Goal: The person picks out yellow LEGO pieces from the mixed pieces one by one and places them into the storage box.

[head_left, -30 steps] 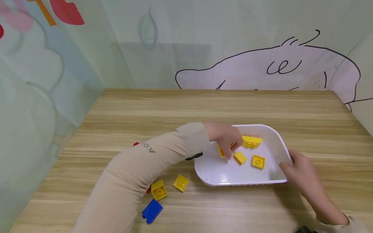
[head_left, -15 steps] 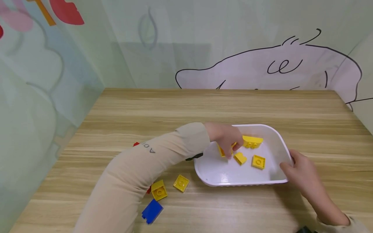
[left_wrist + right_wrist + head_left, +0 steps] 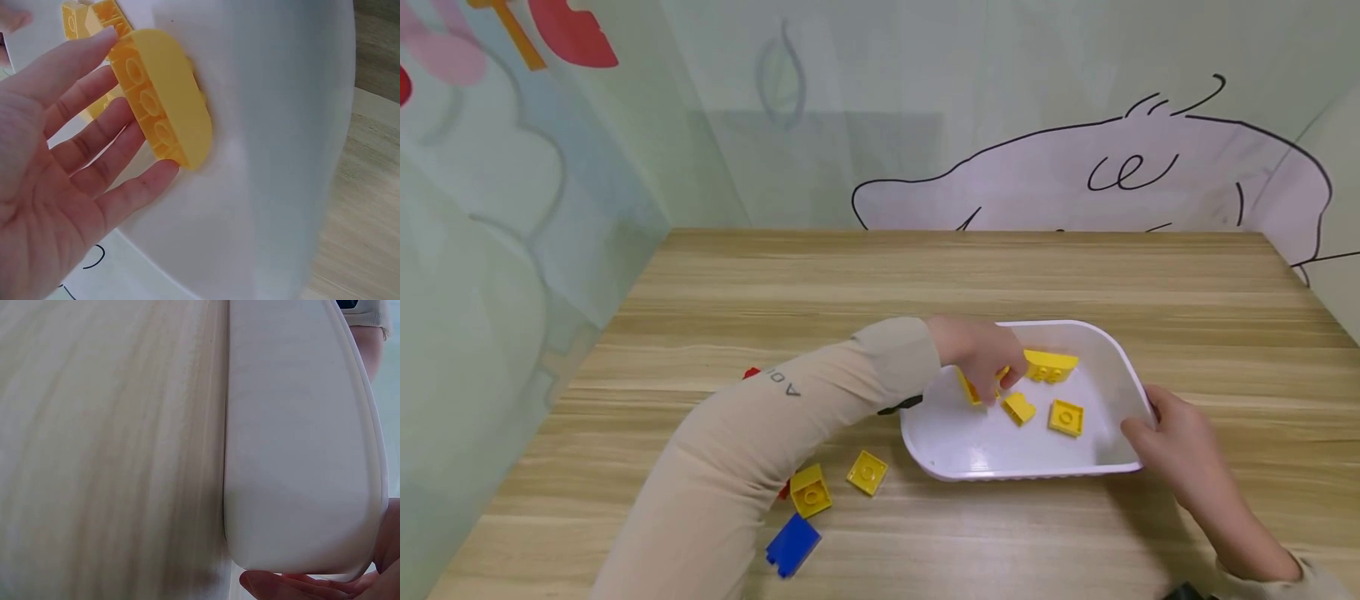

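My left hand (image 3: pixel 987 352) reaches into the left part of a white tray (image 3: pixel 1030 446). In the left wrist view its thumb and fingers hold a yellow toy brick (image 3: pixel 175 100) with rounded ends, hollow underside toward the palm. From above, the hand partly covers that brick. Also inside the tray are a long yellow brick (image 3: pixel 1050 367) by the back wall, a small yellow brick (image 3: pixel 1019 408) and a square yellow brick (image 3: pixel 1066 418). At the right end my right hand (image 3: pixel 1180 437) grips the tray's rim, thumb on the inner side; fingers (image 3: pixel 275 587) show outside the wall.
On the wooden table (image 3: pixel 970 542), left of the tray, lie a flat yellow brick (image 3: pixel 867 473), a taller yellow brick (image 3: pixel 810 492) and a blue brick (image 3: pixel 793 546). Red pieces are mostly hidden by the left sleeve (image 3: pixel 760 433). A wall with drawings (image 3: pixel 1075 167) stands behind.
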Demonstrator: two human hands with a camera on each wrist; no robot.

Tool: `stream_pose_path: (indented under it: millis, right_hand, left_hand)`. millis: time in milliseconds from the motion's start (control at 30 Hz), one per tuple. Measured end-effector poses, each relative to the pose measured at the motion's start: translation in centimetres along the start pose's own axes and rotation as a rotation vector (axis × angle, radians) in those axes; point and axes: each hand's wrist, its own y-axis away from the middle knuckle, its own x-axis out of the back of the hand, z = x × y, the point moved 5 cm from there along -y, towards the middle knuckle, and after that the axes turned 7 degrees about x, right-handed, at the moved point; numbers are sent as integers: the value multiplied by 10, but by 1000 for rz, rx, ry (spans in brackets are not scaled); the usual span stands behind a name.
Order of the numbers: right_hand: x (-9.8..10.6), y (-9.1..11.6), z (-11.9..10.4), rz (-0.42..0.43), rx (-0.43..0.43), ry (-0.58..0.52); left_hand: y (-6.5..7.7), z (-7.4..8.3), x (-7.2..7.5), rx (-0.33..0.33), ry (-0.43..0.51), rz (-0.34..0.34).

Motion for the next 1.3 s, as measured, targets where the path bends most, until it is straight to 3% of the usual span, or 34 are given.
stream_pose_path:
  millis: [533, 967, 1300]
  right_hand:
    - [0, 0, -1, 13, 10, -1]
    - [-1, -1, -1, -9, 0, -4]
    - [0, 0, -1, -3, 3, -9]
  left_hand:
    - [6, 2, 0, -26, -29, 2]
    - [12, 7, 0, -101, -93, 30]
    - [23, 12, 1, -95, -36, 28]
